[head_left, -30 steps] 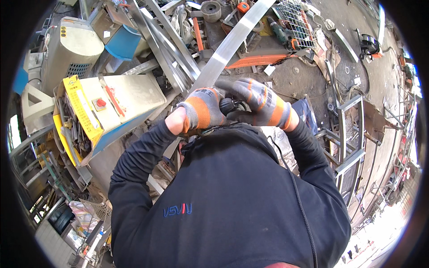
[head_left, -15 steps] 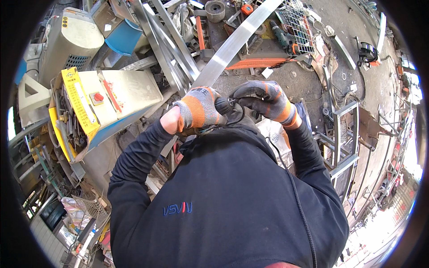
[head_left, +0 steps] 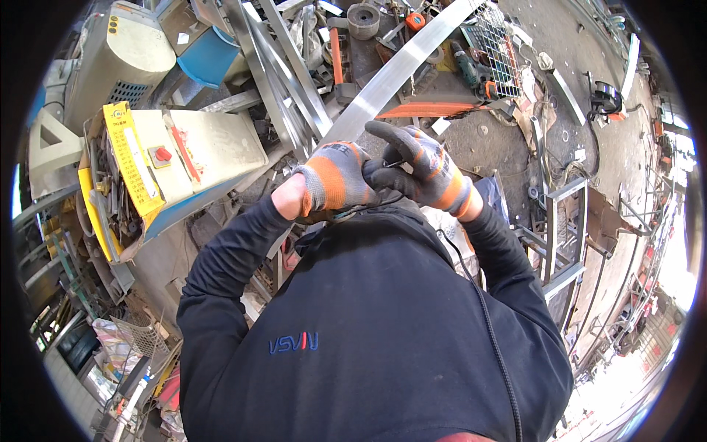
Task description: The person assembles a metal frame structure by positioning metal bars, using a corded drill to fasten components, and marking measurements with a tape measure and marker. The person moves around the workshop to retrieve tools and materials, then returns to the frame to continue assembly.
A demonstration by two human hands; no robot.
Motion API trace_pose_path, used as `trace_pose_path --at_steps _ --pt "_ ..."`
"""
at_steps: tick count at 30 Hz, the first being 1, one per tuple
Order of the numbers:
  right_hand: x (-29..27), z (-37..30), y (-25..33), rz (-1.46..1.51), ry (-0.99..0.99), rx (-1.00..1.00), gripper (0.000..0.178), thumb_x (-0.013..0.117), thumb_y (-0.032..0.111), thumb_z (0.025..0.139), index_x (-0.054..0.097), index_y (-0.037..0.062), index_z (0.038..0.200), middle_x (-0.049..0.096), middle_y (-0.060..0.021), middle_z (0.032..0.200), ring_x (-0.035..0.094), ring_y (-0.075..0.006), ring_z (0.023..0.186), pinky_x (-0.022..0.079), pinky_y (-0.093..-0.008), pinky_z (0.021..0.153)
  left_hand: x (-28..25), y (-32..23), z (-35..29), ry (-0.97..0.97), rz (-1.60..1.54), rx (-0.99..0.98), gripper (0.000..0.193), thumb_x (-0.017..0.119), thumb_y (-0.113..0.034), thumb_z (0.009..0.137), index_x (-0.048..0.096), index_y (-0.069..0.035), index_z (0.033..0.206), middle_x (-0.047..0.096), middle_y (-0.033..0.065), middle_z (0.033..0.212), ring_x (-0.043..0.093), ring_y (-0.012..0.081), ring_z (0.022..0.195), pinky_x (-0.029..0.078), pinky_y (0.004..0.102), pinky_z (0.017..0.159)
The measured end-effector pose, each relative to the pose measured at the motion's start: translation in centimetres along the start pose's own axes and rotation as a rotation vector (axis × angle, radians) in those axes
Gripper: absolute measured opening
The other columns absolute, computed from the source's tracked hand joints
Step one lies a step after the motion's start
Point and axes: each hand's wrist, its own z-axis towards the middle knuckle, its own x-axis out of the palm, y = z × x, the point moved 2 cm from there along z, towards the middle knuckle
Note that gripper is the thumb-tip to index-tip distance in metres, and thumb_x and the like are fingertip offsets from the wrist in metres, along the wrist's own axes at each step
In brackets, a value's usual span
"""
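My left hand (head_left: pixel 335 175), in a grey and orange work glove with dark fingers, is closed in front of my waist. My right hand (head_left: pixel 427 168) wears a matching glove and meets it from the right. Its forefinger stretches up and left while the other fingers curl against the left hand's fingers. Between the hands is something small and dark, mostly covered, that I cannot make out. A long flat metal bar (head_left: pixel 401 62) runs away to the upper right, its near end just beyond my left hand.
At left stands a cream machine (head_left: pixel 213 140) with a yellow edge and red knob. Ahead lie metal profiles (head_left: pixel 283 81), a green drill (head_left: pixel 468 66), a wire grid (head_left: pixel 497 51) and an orange tape measure (head_left: pixel 414 21). A welded metal frame (head_left: pixel 552 228) stands at right.
My right hand has shifted left against the left hand, and its forefinger has lifted. The black rounded piece and curved cord seen between them are now mostly hidden.
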Motion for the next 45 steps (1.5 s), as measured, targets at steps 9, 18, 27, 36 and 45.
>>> trace_pose_path --at_steps 9,18,27,36,45 --pt "-0.7 3.1 1.7 -0.184 0.110 -0.093 0.099 0.095 0.024 0.087 0.047 -0.0026 0.169 0.071 -0.0083 0.098 0.070 -0.0277 0.089 0.057 -0.0428 0.086 -0.2 1.2 -0.2 -0.083 0.026 0.105 0.043 0.091 -0.037 0.079 0.083 -0.001 0.100 0.080 0.0197 0.086 0.078 0.0347 0.079 0.062 0.0421 0.081" --pt "0.0 6.5 2.7 -0.147 0.235 -0.106 0.102 0.093 0.011 0.088 0.040 0.0017 0.174 0.071 -0.0096 0.098 0.070 -0.0298 0.089 0.057 -0.0419 0.085 -1.6 3.4 -1.3 -0.077 -0.147 0.129 0.043 0.094 -0.034 0.079 0.084 -0.001 0.104 0.081 0.0165 0.084 0.077 0.0285 0.075 0.061 0.0409 0.078" --pt "-0.5 11.3 3.7 -0.058 0.094 0.211 0.096 0.094 0.015 0.091 0.044 0.0046 0.172 0.077 -0.0149 0.115 0.077 -0.0301 0.107 0.060 -0.0405 0.098 -4.0 10.6 -2.1 -0.280 -0.666 0.366 0.027 0.091 -0.014 0.076 0.080 0.001 0.097 0.074 0.0063 0.078 0.068 0.0127 0.072 0.058 0.0337 0.071" --pt "2.2 21.7 9.2 -0.755 0.168 -0.438 0.051 0.087 0.008 0.083 0.076 0.0045 0.132 0.079 -0.0110 0.124 0.074 -0.0340 0.112 0.060 -0.0466 0.097 -6.0 15.8 -3.3 -0.312 -1.547 0.704 0.017 0.089 -0.005 0.078 0.072 -0.002 0.081 0.072 0.0083 0.085 0.069 0.0238 0.093 0.055 0.0381 0.091" --pt "9.9 28.0 5.7 -0.415 0.463 -0.265 0.040 0.080 0.012 0.100 0.073 0.0039 0.139 0.077 -0.0172 0.120 0.077 -0.0367 0.107 0.061 -0.0433 0.093 -5.0 19.1 -3.5 -0.182 -1.799 0.732 0.026 0.085 0.000 0.088 0.076 -0.005 0.112 0.076 0.0019 0.103 0.073 0.0121 0.095 0.059 0.0294 0.086"
